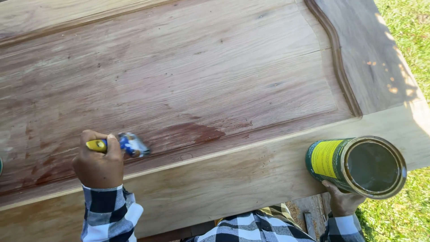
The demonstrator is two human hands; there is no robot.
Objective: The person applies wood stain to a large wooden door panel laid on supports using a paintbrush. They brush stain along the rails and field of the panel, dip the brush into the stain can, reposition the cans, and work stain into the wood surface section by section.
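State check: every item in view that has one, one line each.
left hand: shut on brush, blurred
brush: bristles on the wood panel, yellow and blue handle
right hand: gripping tin from below
tin: open, no lid, tilted toward the camera, dark liquid inside
wood panel: partly stained reddish on the left, bare pale wood elsewhere

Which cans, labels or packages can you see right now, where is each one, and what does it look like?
Open can: round metal tin, dark green with a yellow label panel, dark liquid inside, held at the wooden panel's lower right edge by the right hand.
Brush: yellow and blue handle with printed marking, in the left hand, lower left.
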